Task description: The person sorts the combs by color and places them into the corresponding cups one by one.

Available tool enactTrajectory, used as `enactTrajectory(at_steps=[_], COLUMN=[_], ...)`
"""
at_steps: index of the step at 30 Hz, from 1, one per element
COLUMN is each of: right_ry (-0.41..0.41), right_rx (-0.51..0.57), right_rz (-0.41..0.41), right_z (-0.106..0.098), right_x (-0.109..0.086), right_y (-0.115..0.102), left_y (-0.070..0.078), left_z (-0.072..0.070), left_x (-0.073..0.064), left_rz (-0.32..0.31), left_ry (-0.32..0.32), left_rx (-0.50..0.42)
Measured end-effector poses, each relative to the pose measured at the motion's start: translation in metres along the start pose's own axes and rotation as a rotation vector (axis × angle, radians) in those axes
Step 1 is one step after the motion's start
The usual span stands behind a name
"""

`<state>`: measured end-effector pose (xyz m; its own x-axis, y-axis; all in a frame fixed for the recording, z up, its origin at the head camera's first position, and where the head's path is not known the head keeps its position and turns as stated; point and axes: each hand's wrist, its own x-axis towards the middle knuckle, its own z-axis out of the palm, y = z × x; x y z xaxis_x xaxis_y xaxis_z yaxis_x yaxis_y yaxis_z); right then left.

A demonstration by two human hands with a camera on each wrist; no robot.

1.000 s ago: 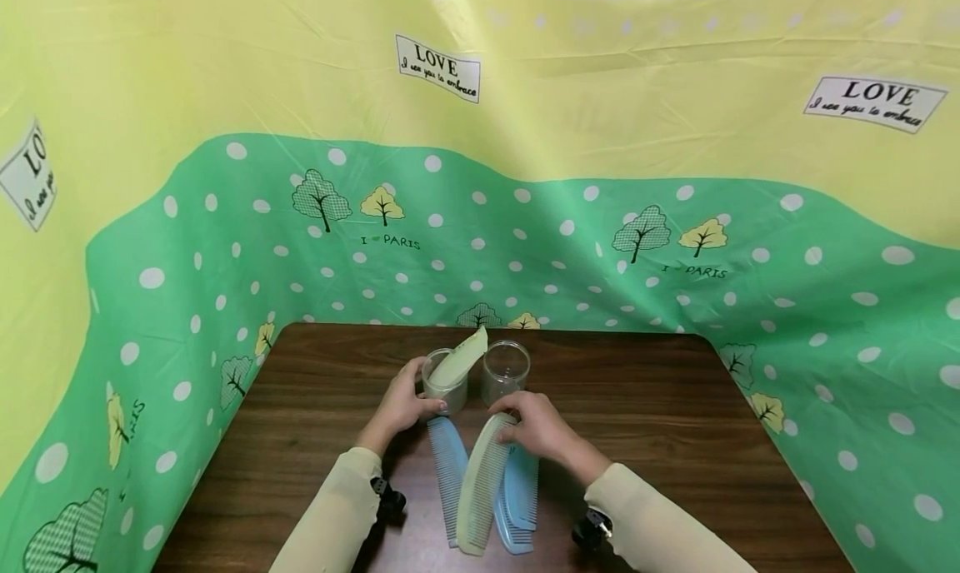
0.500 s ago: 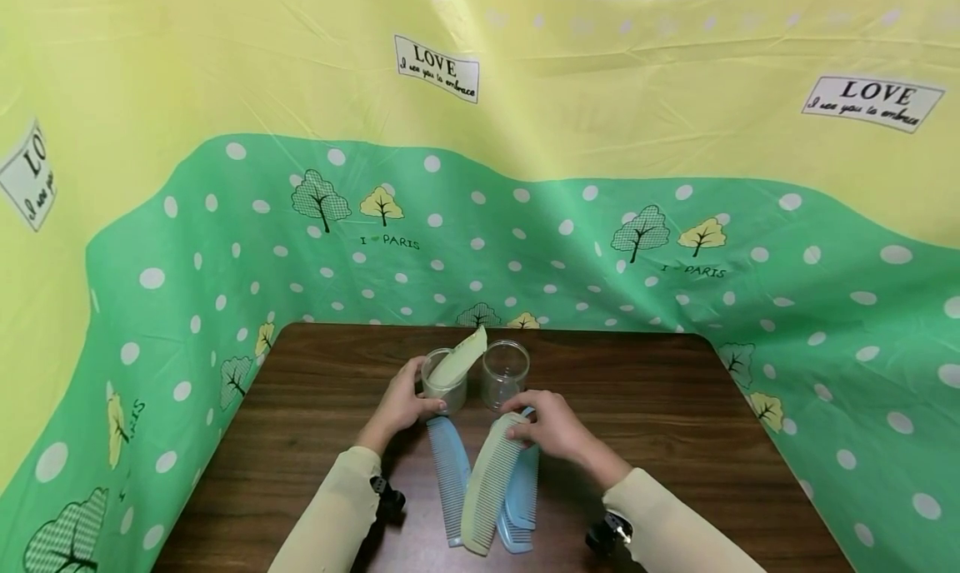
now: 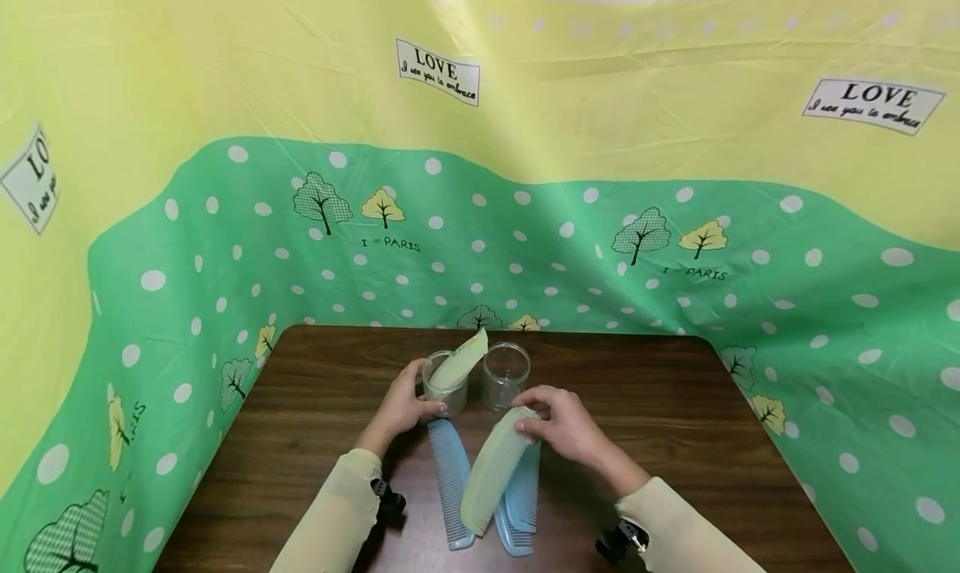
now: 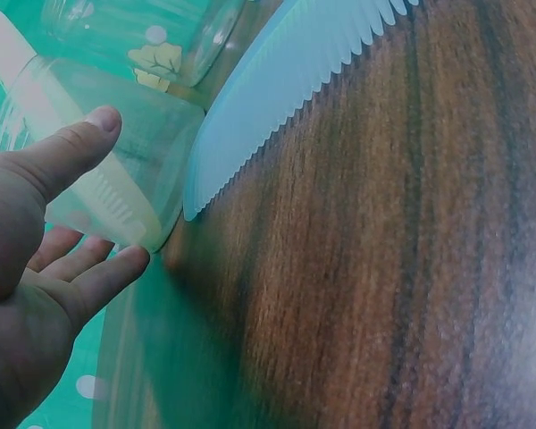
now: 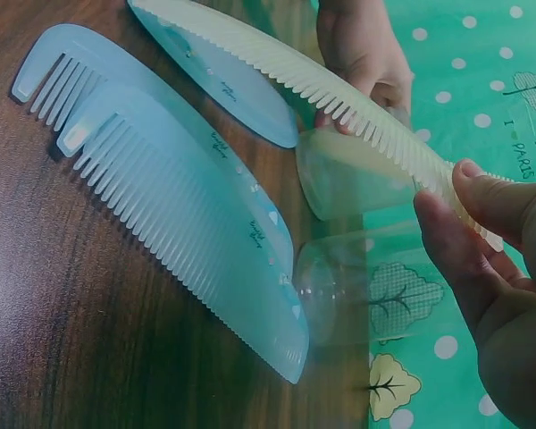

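My left hand [image 3: 400, 405] holds a clear cup [image 3: 453, 401] from its left side, thumb in front. A pale green comb [image 3: 462, 360] leans inside that cup, its upper part sticking out over the rim to the right. Between thumb and fingers, my right hand [image 3: 566, 427] pinches one end of a second pale green comb [image 3: 489, 483]. This comb slants over the blue combs, teeth along one edge in the right wrist view. Under it lie a single blue comb [image 4: 281, 85] on the left and two overlapping blue combs [image 5: 174, 179] on the right.
Another clear cup [image 3: 505, 375] stands just right of the held one, with no comb in it. Brown wooden table [image 3: 637, 390] spreads around. A green and yellow printed curtain [image 3: 480, 223] hangs behind the table and along its sides.
My right hand has shifted to the right, drawing the pinched end of the pale green comb with it, so the comb slants more. My left hand stays at the cup.
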<state>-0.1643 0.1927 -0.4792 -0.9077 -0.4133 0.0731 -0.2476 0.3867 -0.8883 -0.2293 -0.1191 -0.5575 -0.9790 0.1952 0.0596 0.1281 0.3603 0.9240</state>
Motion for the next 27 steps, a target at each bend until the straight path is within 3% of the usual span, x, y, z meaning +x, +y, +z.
enactTrajectory(at_steps=[8, 20, 27], right_ry=[0.064, 0.218, 0.248], right_rx=[0.029, 0.053, 0.081], right_rz=[0.013, -0.055, -0.079], right_z=[-0.006, -0.012, -0.016], right_x=[0.000, 0.004, 0.007], right_y=[-0.007, -0.018, -0.023], left_y=[-0.002, -0.002, -0.002], left_z=[-0.001, 0.000, 0.000], left_x=[0.001, 0.001, 0.001], left_rz=[-0.004, 0.007, 0.008], left_ry=[-0.007, -0.008, 0.003], left_rx=[0.000, -0.009, -0.022])
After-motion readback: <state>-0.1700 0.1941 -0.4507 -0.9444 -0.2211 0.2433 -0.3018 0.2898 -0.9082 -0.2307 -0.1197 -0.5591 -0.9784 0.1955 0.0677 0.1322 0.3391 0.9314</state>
